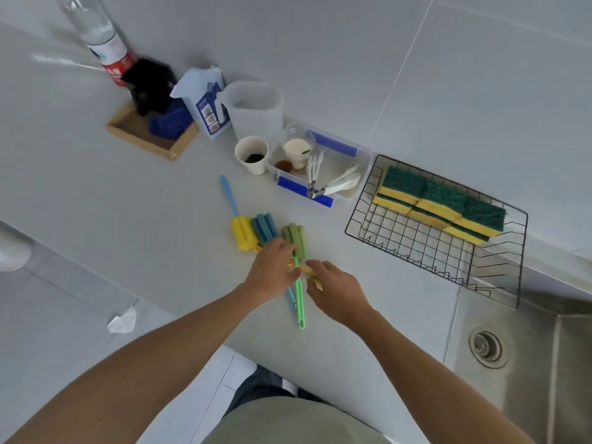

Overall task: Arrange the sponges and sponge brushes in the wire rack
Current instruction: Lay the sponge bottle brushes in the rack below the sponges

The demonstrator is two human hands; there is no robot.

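- Head view: your wire rack (362, 216) at the bench's (128, 200) right end holds six green-and-yellow sponges (442, 205).
- Three sponge brushes (266, 230) lie mid-bench.
- Your left hand (272, 270) pinches the green brush handle (299, 296).
- Your right hand (336, 291) grips an orange handle (306, 269).

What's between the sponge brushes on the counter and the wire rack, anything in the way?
Nothing visible. The sponge brushes lie under both hands, and bare counter runs from them to the wire rack. The plastic bin sits behind that path.
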